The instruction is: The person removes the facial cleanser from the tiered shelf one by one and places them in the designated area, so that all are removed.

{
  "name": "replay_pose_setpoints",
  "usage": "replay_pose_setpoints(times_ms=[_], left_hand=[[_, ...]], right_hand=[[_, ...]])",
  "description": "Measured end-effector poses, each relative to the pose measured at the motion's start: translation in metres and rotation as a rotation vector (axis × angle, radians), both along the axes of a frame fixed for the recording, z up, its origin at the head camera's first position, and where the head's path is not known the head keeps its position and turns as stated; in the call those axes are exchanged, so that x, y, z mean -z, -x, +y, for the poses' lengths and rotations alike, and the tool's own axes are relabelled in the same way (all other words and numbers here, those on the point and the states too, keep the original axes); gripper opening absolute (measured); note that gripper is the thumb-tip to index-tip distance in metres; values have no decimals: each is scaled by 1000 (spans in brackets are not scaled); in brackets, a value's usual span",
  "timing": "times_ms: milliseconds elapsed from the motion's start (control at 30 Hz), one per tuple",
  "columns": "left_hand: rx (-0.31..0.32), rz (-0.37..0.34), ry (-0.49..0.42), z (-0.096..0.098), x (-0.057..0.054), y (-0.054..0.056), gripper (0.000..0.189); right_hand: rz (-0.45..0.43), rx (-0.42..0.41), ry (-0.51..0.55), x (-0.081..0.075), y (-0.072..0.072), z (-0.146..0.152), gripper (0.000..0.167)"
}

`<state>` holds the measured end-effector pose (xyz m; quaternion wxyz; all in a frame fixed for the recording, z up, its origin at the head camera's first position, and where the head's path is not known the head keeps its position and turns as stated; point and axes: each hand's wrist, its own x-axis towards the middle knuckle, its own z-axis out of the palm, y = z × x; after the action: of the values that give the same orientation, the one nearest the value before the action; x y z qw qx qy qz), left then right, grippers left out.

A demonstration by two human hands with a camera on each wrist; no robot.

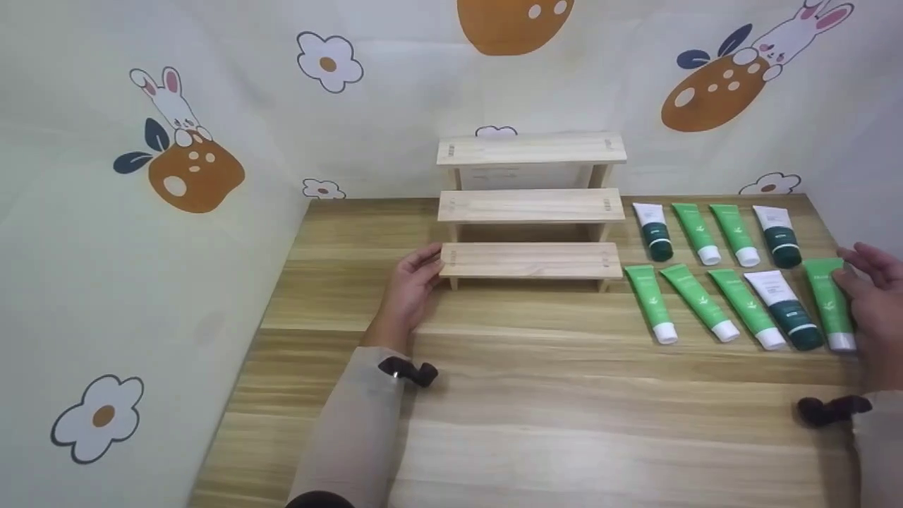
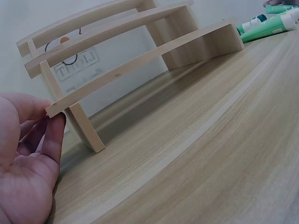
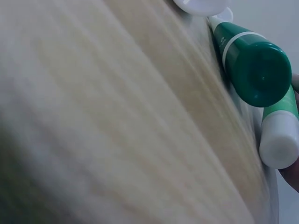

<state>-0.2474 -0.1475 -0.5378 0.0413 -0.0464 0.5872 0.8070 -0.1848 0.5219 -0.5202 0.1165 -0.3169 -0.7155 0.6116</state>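
Observation:
A three-step light wood display stand stands at the back of the table. My left hand pinches the left end of its lowest step, thumb on one face and fingertips below, as the left wrist view shows. At the far right my right hand holds a green squeeze tube by its right side, thumb over the edge. The tube's white cap points towards the right wrist camera. Beside it lies a white and dark green tube. Most of the right hand is out of the right wrist view.
Two rows of tubes lie right of the stand, several plain green ones among white and dark green ones. A patterned backdrop rises behind and along the left of the wooden table.

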Motion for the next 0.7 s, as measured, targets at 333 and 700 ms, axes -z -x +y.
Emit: replay_pose_setpoints(times_ms=[333,700], left_hand=[[-23,1,-19,2,1,2,39],[-24,12,-31,3,1,1,39]], right_hand=[[45,-4,56,4,-4,-1,58],[5,29,42,0,-3,-2,56]])
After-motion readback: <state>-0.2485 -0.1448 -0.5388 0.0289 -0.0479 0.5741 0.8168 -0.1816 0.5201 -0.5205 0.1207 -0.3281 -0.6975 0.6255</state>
